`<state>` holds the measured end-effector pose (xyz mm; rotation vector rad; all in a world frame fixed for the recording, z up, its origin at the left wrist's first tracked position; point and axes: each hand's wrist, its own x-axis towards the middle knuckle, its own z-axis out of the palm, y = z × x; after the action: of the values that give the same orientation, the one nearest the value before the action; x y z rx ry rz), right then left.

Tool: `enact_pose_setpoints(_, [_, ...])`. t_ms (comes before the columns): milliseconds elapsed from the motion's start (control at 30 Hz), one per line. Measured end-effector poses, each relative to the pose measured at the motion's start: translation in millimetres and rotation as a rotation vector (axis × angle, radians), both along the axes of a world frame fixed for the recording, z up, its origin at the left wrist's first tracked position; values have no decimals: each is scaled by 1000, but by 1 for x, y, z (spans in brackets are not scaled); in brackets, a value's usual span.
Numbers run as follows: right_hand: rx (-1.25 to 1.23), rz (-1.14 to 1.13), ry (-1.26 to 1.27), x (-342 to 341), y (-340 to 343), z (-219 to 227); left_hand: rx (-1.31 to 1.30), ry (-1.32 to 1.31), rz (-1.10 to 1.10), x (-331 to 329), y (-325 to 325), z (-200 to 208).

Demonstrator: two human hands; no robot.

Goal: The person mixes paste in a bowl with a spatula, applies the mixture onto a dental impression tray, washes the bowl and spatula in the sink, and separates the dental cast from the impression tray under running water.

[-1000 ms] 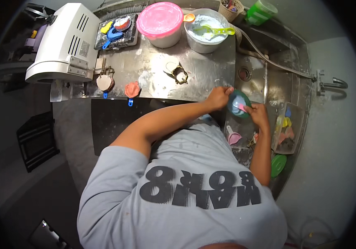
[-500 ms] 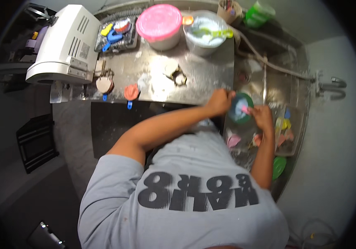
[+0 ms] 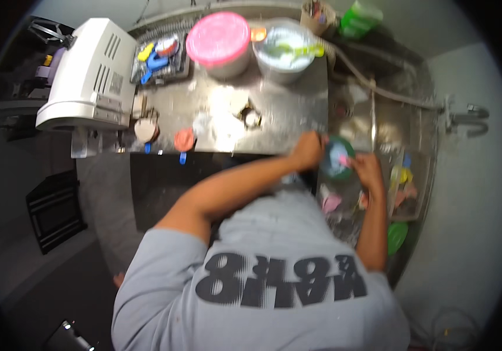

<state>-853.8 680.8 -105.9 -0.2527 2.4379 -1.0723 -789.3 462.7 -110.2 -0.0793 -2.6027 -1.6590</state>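
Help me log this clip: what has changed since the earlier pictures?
The view has shifted slightly, so the metal worktop sits lower in the picture. No grip changed: the left hand still holds the green mixing bowl, the right hand the pink spatula inside it.

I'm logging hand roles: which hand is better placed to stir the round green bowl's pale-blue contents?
Probably the right hand: it holds the pink tool inside the green bowl, while the left hand grips the bowl's left edge.
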Motion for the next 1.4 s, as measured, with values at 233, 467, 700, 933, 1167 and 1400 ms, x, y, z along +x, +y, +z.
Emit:
enact_pose_setpoints(233, [76, -86, -50, 6, -10, 4, -139, -169, -101, -36, -15, -21])
enact_pose_setpoints(467, [217, 85, -9, -12, -85, 63, 257, -537, -26, -20, -94, 41])
enact_pose_setpoints(700, [424, 262, 129, -38, -156, 67, 57, -373, 199, -26, -128, -7])
enact_pose_setpoints(933, [78, 223, 260, -21, -161, 91, 250, -416, 170, -6, -150, -13])
enact_pose_setpoints(1167, [-107, 202, 380, 2, -161, 64, 504, -387, 625, 91, -257, 49])
enact_pose_setpoints(1400, [-41, 164, 403, 6, -154, 57, 478, -434, 1302, 171, -273, -68])
